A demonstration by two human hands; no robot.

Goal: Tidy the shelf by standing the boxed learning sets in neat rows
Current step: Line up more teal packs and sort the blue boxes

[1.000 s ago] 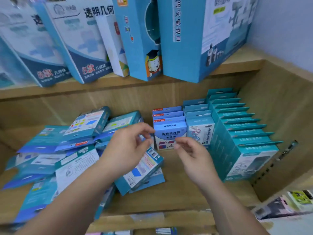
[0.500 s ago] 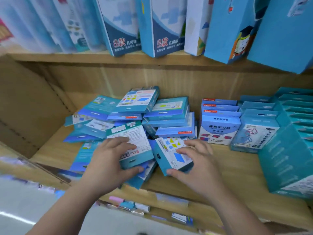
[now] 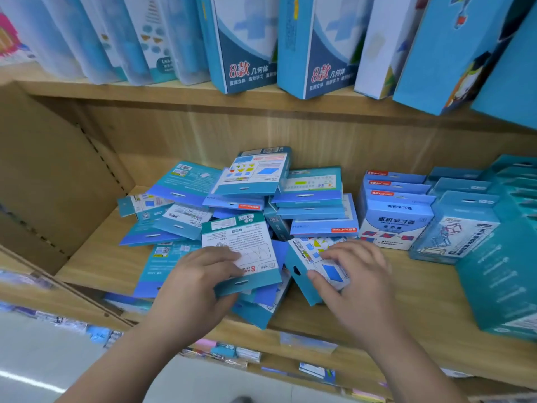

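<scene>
A wooden shelf point(image 3: 406, 289) is seen from above, bounded by a side panel on the left and a back wall behind. A loose heap of flat blue boxed learning sets point(image 3: 232, 205) is spread across its left and middle; on the right, upright rows point(image 3: 398, 210) are already formed. The picking-up step appears to be in hand. A teal box printed with text point(image 3: 241, 248) is clamped by the left hand point(image 3: 197, 283), thumb beneath and fingers on top. A box showing coloured shapes point(image 3: 308, 266), tilted on edge, is gripped by the right hand point(image 3: 357, 274), fingers spread. Next, these boxes would likely be stood beside the rows; bare board lies open before them.
</scene>
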